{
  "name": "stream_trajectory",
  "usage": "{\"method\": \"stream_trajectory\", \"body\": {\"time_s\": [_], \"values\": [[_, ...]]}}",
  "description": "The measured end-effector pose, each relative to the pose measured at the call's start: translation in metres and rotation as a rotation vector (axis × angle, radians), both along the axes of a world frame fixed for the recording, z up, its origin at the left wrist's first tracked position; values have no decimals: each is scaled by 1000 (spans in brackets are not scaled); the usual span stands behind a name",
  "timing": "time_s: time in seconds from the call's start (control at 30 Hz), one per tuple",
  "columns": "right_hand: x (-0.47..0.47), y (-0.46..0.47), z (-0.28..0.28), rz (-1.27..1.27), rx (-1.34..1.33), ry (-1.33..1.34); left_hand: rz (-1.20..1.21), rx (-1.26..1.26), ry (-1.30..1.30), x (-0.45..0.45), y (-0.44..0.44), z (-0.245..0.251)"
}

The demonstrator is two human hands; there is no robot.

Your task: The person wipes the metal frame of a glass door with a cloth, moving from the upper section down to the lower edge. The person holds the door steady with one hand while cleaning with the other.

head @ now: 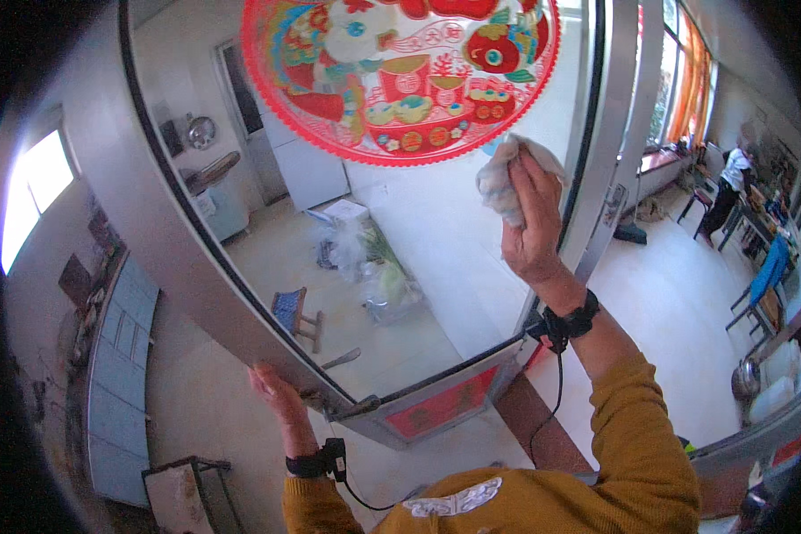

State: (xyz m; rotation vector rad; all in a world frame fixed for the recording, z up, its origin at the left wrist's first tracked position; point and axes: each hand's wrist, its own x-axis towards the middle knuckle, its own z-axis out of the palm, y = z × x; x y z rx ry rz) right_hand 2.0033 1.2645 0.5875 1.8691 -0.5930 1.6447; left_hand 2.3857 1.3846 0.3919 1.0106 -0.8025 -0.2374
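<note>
My right hand (534,227) grips a crumpled pale cloth (500,177) and presses it to the glass pane (427,247) of a metal-framed door. The cloth lies just below the lower right rim of a round red paper-cut style sticker (407,87) on the glass. My left hand (277,394) rests at the outer edge of the door's metal frame (193,287), left of the door handle (357,407); its fingers are partly hidden behind the frame. Below the pane, a red printed strip (444,404) is fixed to the door's lower panel.
Through the glass, bagged vegetables (384,274) and a small stool (297,317) stand on the floor. Pale blue cabinets (120,380) line the left wall. A low metal-framed stand (187,494) is at lower left. In the right-hand room are a person (731,180) and a blue-draped chair (767,267).
</note>
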Motion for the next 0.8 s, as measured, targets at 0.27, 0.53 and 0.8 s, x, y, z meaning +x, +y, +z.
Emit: {"method": "stream_trajectory", "body": {"time_s": [0.27, 0.53, 0.8], "values": [[53, 23, -5, 146, 10, 217, -9, 5, -65, -4, 0, 17], [105, 41, 20, 178, -49, 372, -83, -23, -48, -2, -3, 20], [164, 57, 65, 263, -140, 305, -73, -35, -37, -12, -3, 28]]}}
